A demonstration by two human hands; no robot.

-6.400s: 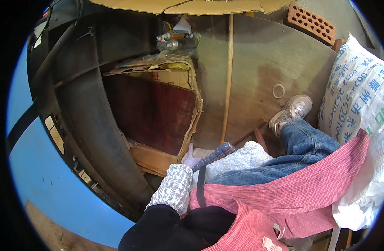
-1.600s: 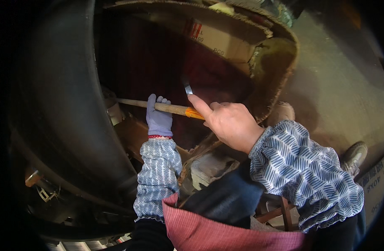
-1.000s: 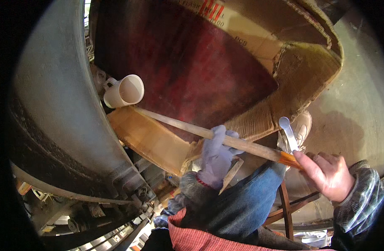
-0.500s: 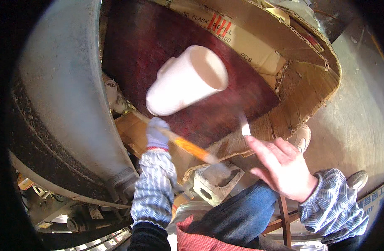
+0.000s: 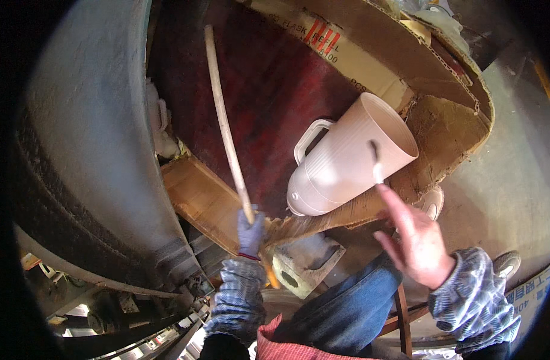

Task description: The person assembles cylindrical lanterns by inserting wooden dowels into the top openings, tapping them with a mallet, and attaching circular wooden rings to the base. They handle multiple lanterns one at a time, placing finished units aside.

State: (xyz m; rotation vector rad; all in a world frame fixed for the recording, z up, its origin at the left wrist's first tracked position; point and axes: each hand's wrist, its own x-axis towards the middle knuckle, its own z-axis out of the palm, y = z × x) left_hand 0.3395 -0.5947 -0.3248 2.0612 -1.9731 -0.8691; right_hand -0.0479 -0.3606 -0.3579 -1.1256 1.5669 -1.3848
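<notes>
A pale pinkish-white plastic jug [image 5: 347, 159], with a side handle, lies tilted on the dark red board [image 5: 269, 90], its wide mouth facing the upper right. My left hand [image 5: 250, 233], in a greyish glove, is closed round a long wooden stick [image 5: 227, 132] with an orange lower end. The stick reaches up across the board, left of the jug. Bare, my right hand [image 5: 416, 240] holds a small narrow blade-like tool [image 5: 378, 171] along the index finger, in front of the jug's side. Blur hides the tool's exact kind.
A torn cardboard box [image 5: 449, 120] rims the board on the right and back. On the left stands a large curved grey machine panel [image 5: 89, 132]. A hollow block [image 5: 308, 264] sits below the board's front, near my knee. White pieces [image 5: 161, 123] lie at the board's left.
The jug has shifted right and down across the board, its handle now plainly showing. My left hand moved right and down, and the stick swung to point up the board. My right hand moved slightly right.
</notes>
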